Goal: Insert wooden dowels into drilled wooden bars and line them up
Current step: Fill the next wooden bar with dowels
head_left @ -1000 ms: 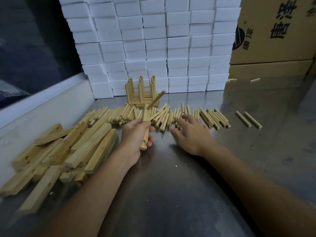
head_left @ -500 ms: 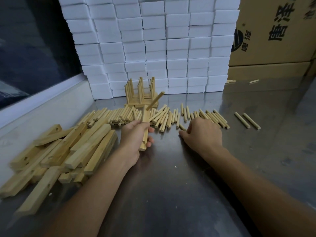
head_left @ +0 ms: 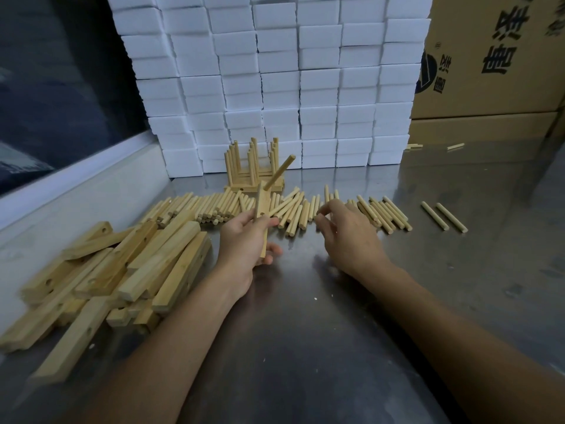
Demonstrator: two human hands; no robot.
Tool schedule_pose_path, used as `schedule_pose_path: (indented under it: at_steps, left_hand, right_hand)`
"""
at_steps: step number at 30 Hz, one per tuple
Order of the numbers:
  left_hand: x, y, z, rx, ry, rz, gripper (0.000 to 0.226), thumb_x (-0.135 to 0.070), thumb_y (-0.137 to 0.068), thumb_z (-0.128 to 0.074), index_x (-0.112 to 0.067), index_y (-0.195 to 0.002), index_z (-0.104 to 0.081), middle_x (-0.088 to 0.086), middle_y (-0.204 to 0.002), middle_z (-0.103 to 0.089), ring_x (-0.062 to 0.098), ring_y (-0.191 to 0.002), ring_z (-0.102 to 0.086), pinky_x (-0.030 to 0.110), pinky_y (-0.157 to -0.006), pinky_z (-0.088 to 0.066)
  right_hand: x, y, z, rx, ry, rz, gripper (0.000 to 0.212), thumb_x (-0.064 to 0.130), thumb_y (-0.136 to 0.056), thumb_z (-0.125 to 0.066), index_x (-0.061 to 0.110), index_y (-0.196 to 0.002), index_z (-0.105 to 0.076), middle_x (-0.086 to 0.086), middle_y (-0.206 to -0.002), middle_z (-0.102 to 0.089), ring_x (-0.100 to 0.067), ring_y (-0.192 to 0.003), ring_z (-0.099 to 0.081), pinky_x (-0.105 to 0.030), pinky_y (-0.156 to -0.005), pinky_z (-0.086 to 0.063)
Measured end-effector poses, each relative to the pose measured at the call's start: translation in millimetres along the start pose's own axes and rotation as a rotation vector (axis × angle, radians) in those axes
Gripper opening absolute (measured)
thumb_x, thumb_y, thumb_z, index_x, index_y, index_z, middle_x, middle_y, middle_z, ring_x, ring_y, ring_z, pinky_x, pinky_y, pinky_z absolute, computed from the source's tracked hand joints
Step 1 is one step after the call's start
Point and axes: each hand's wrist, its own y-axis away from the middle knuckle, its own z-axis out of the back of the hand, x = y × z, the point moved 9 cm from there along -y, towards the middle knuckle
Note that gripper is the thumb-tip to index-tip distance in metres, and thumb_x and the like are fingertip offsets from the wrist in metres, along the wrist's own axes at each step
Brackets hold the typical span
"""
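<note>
My left hand point(head_left: 241, 240) grips a drilled wooden bar point(head_left: 263, 240) held nearly upright, with one dowel point(head_left: 279, 172) sticking out of its top end and slanting up to the right. My right hand point(head_left: 348, 237) hovers palm down just right of it, fingers curled over a long row of loose dowels point(head_left: 382, 214); whether a dowel is pinched in the fingers is hidden. A pile of drilled bars point(head_left: 137, 261) lies on the left. Behind the row stand finished bars with upright dowels point(head_left: 250, 166).
The work surface is a steel table point(head_left: 305, 332). A wall of stacked white boxes point(head_left: 275, 87) closes the back, with cardboard cartons point(head_left: 489, 56) at the right. Two separate dowels point(head_left: 443, 215) lie further right. A white ledge point(head_left: 76, 191) borders the left side.
My right hand reached into the dowel row, closed over it, and has now drawn back left toward the bar with curled fingers. The left hand and its bar stayed almost still.
</note>
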Motion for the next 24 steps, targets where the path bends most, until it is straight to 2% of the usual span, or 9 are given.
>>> schedule_pose_path:
  at_steps: [2,4,8,11,13,15,17,20,24]
  left_hand:
    - [-0.3,1.5,-1.8,0.0,0.021,0.01,0.027,-0.012,-0.097,-0.058,-0.035,-0.083,-0.054,0.004,-0.102,-0.073,0.02,-0.049,-0.059,0.023,-0.036,-0.034]
    - [0.1,2.9,-4.6,0.009,0.037,0.021,0.023,-0.012,-0.098,-0.057,-0.031,-0.086,-0.055,0.006,-0.098,-0.074,0.018,-0.046,-0.057,0.021,-0.035,-0.031]
    - [3.9,4.4,-10.7,0.033,0.043,0.036,0.006,-0.012,-0.097,-0.058,-0.015,-0.097,-0.062,0.007,-0.084,-0.075,0.015,-0.043,-0.052,0.02,-0.032,-0.027]
    - [7.0,4.9,-11.4,0.037,0.046,0.054,0.008,-0.01,-0.097,-0.057,-0.01,-0.102,-0.064,0.007,-0.079,-0.074,0.015,-0.042,-0.05,0.02,-0.032,-0.027]
    - [7.9,4.5,-11.5,0.041,0.052,0.057,0.01,-0.01,-0.097,-0.057,-0.009,-0.104,-0.064,0.008,-0.077,-0.074,0.015,-0.042,-0.05,0.02,-0.032,-0.027]
    - [8.8,3.6,-11.5,0.043,0.062,0.06,0.011,-0.009,-0.096,-0.057,-0.008,-0.105,-0.065,0.009,-0.079,-0.072,0.015,-0.042,-0.051,0.02,-0.032,-0.028]
    - [9.3,2.8,-11.4,0.045,0.069,0.06,0.011,-0.009,-0.096,-0.057,-0.008,-0.104,-0.065,0.01,-0.08,-0.072,0.015,-0.042,-0.051,0.021,-0.033,-0.028]
    - [10.0,2.3,-11.2,0.045,0.085,0.061,0.011,-0.008,-0.096,-0.057,-0.009,-0.103,-0.065,0.01,-0.08,-0.071,0.016,-0.043,-0.051,0.021,-0.033,-0.029]
    - [9.9,1.4,-11.2,0.04,0.1,0.058,0.011,-0.007,-0.095,-0.057,-0.011,-0.101,-0.065,0.009,-0.075,-0.07,0.016,-0.043,-0.052,0.022,-0.033,-0.03]
  right_hand:
    - [0.0,0.3,5.8,-0.069,-0.039,0.034,0.021,0.036,-0.099,-0.057,0.017,-0.103,-0.067,0.001,-0.098,-0.063,-0.013,-0.087,-0.058,-0.034,-0.078,-0.052]
    - [1.0,1.8,10.9,-0.122,-0.103,0.055,0.022,0.036,-0.094,-0.065,0.015,-0.091,-0.073,0.005,-0.085,-0.066,-0.008,-0.077,-0.059,-0.027,-0.07,-0.052]
    - [3.2,3.0,15.9,-0.186,-0.184,0.061,0.021,0.032,-0.09,-0.071,0.014,-0.082,-0.074,0.01,-0.069,-0.064,-0.003,-0.065,-0.059,-0.013,-0.057,-0.046]
    - [1.2,3.4,12.0,-0.159,-0.282,0.034,0.008,0.026,-0.091,-0.07,0.019,-0.09,-0.073,0.013,-0.071,-0.062,0.003,-0.073,-0.058,-0.009,-0.055,-0.042]
    - [1.3,4.0,11.2,-0.16,-0.294,0.035,0.007,0.03,-0.092,-0.069,0.024,-0.095,-0.073,0.016,-0.08,-0.057,0.0,-0.075,-0.056,-0.01,-0.059,-0.037]
    - [2.1,3.5,17.1,-0.202,-0.311,0.035,0.008,0.035,-0.094,-0.065,0.028,-0.091,-0.065,0.014,-0.08,-0.051,0.002,-0.071,-0.05,-0.01,-0.058,-0.033]
    - [1.2,3.8,24.3,-0.252,-0.439,0.019,0.018,0.036,-0.095,-0.063,0.025,-0.084,-0.055,0.011,-0.069,-0.05,0.002,-0.061,-0.049,-0.011,-0.054,-0.038]
    - [-4.0,5.0,22.3,-0.237,-0.561,-0.052,0.021,0.031,-0.093,-0.067,0.017,-0.084,-0.054,0.002,-0.07,-0.063,-0.003,-0.062,-0.061,-0.018,-0.057,-0.05]
    - [-2.9,4.7,6.3,-0.096,-0.652,-0.076,0.004,0.012,-0.094,-0.065,0.013,-0.096,-0.062,-0.006,-0.084,-0.07,-0.009,-0.065,-0.07,-0.014,-0.06,-0.053]
